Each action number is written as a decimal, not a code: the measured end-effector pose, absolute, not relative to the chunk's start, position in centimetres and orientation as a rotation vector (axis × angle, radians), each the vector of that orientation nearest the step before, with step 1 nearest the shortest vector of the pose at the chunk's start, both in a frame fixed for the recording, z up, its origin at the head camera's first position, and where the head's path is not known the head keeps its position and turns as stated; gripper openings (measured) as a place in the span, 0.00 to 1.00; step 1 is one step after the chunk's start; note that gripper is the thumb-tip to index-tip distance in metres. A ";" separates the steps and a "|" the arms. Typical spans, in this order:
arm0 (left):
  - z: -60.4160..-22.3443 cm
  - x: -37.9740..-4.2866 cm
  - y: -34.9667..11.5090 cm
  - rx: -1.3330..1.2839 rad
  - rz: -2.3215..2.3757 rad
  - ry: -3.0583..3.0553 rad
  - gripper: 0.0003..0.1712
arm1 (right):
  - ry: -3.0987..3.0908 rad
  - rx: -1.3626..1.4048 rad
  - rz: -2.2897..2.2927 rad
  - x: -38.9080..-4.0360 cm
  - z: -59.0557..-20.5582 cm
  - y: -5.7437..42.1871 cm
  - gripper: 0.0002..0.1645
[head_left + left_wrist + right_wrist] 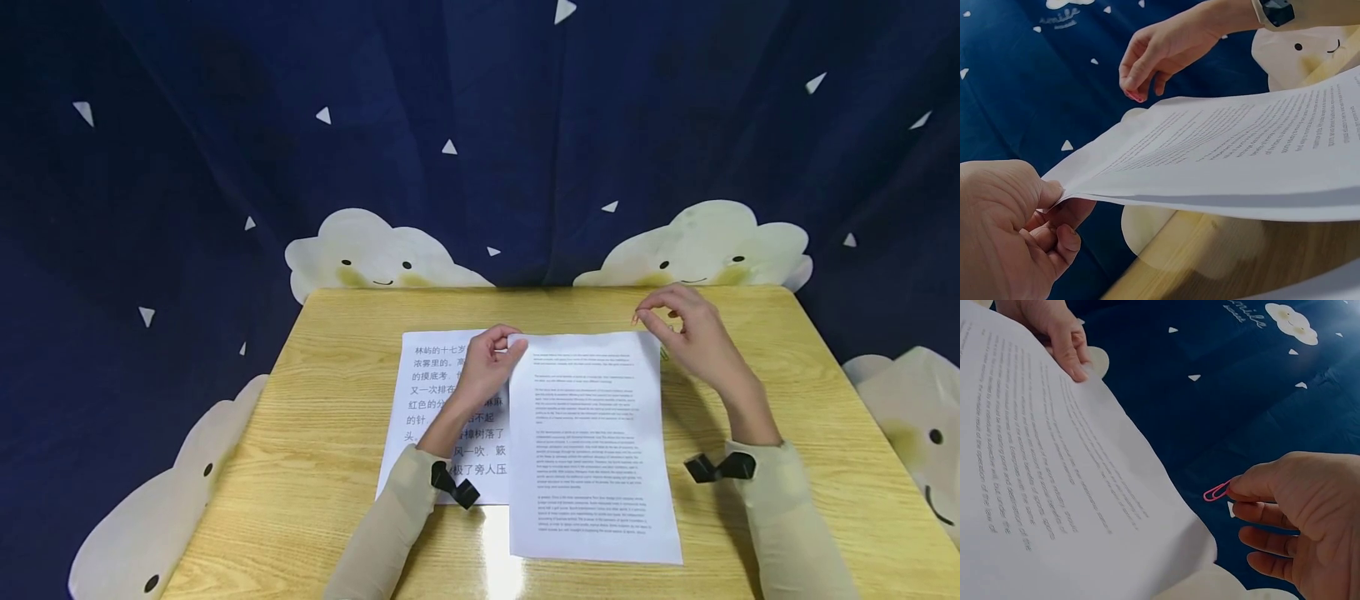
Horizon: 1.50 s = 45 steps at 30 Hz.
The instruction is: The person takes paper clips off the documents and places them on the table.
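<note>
My left hand [482, 371] pinches the top left corner of some printed sheets [588, 467] between thumb and fingers. Seen from the left wrist, the sheets [1210, 144] bow up off the table, with more than one edge showing at the corner. Near their top right corner, my right hand [693, 342] holds a pink paper clip [1215, 491] between thumb and index finger. The clip is apart from the paper, beyond its far edge. Beneath my left forearm lies another sheet [401, 400] with large printed characters.
The wooden table [300, 467] carries the papers. Just right of the sheets, partly hidden by my right hand, a small greenish thing [663, 353] shows; its kind is unclear. A dark blue curtain [525, 183] with pale clouds hangs behind the table's far edge.
</note>
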<state>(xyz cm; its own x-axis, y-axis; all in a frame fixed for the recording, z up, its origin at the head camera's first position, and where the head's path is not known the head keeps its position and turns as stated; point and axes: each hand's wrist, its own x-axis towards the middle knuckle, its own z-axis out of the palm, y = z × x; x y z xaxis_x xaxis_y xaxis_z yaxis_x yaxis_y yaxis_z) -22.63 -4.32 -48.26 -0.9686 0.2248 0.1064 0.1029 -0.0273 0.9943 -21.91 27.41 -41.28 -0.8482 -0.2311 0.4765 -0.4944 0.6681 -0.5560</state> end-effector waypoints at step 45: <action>-49.1 -23.4 -4.8 0.388 2.189 2.130 0.10 | -2.865 0.339 0.966 -25.3 -46.8 34.9 0.15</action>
<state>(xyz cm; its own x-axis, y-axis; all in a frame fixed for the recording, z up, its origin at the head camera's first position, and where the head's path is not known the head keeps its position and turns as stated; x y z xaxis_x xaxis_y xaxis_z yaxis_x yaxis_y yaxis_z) -23.37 -4.82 -49.13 -0.9664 0.2182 0.1358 0.1298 -0.0417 0.9907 -25.26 34.94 -46.78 -0.9703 -0.1783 0.1635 -0.2409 0.7740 -0.5856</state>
